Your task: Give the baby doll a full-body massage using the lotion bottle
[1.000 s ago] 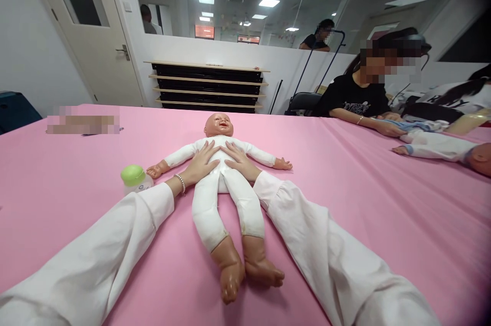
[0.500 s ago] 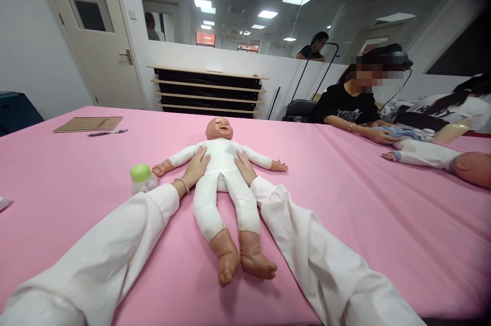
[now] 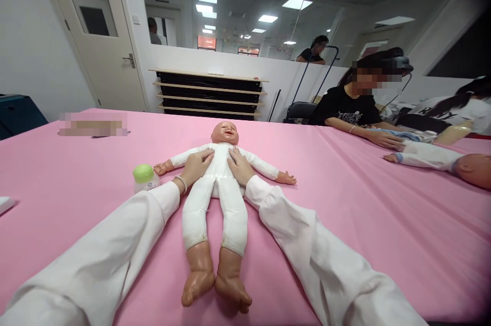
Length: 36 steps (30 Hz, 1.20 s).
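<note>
A baby doll (image 3: 219, 182) in a white suit lies face up on the pink table (image 3: 345, 223), head away from me and bare feet toward me. My left hand (image 3: 196, 165) rests flat on the left side of its chest, fingers stretched out. My right hand (image 3: 238, 166) lies flat on the right side of the chest, fingers spread. Both of my arms are in long white sleeves, and a bead bracelet shows on my left wrist. Neither hand holds anything.
A small bottle with a green cap (image 3: 143, 177) stands just left of the doll's arm. A flat item (image 3: 93, 125) lies far left. A person in black (image 3: 347, 107) at the right tends another doll (image 3: 441, 160). Black shelves (image 3: 209, 91) and a door (image 3: 95, 34) stand behind.
My hands slid from the doll's sides back onto its chest. The doll's legs swung toward my left and its feet now lie closer to me.
</note>
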Available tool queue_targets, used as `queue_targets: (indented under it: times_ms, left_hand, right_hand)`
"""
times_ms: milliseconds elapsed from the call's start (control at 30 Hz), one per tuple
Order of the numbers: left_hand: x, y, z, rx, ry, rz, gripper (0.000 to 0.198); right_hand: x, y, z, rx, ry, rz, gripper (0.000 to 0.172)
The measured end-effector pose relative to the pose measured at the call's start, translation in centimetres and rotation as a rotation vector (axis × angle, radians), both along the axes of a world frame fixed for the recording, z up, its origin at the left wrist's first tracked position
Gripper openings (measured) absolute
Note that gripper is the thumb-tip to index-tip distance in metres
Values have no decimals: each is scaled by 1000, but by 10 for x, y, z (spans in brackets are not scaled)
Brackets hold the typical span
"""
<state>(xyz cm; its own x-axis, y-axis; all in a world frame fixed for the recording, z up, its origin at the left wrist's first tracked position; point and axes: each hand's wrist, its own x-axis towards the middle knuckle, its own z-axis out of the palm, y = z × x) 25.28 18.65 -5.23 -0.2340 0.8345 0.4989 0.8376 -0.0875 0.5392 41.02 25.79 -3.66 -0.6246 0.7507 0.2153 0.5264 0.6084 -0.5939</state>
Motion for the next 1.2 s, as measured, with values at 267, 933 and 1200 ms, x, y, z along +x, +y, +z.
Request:
queue_targets:
  times_ms: [267,933,1200]
  left_hand:
    - [-15,32,-7,-234,188,32,47]
    - [-56,-8,-22,-218,443,579,39]
    - [-54,-13,-16,-168,453,635,44]
  right_hand:
    - [-13,39,-6,169,-108,21,47]
    - [61,65,-38,525,-424,-540,43]
    - [64,67,-36,611,-311,-685,43]
